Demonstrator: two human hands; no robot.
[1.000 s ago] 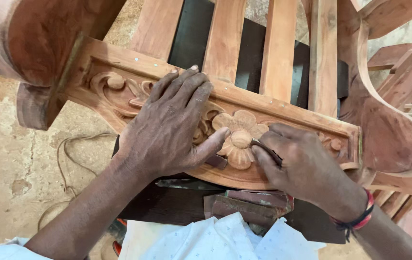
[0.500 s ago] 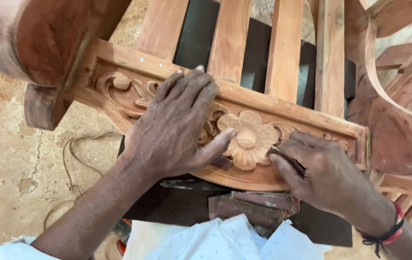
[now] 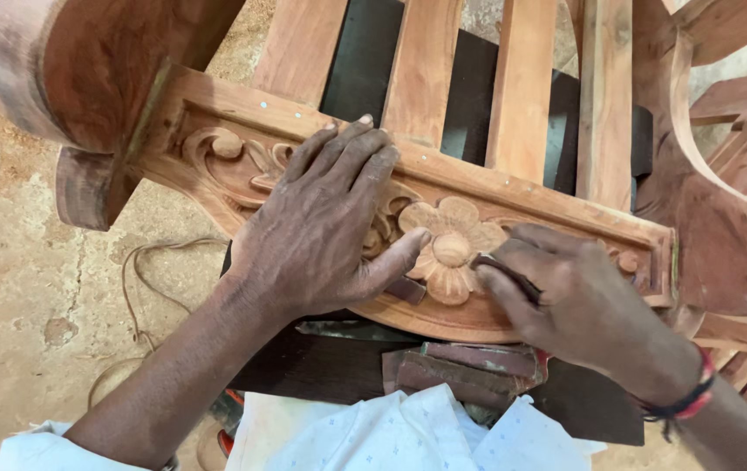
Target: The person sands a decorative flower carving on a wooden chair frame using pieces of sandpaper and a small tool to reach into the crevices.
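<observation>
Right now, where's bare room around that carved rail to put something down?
The dirt floor left of the carved rail, beside the loose cord, is bare. The rail is crowded: left hand flat on it, right hand by the carved flower.

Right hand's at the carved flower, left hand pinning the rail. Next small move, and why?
Probably a short stroke of the dark folded piece along the petal beside the flower centre. The right hand pinches it against the flower's right edge, and the left hand lies flat on the carved rail, thumb by the petals, steadying it.
</observation>
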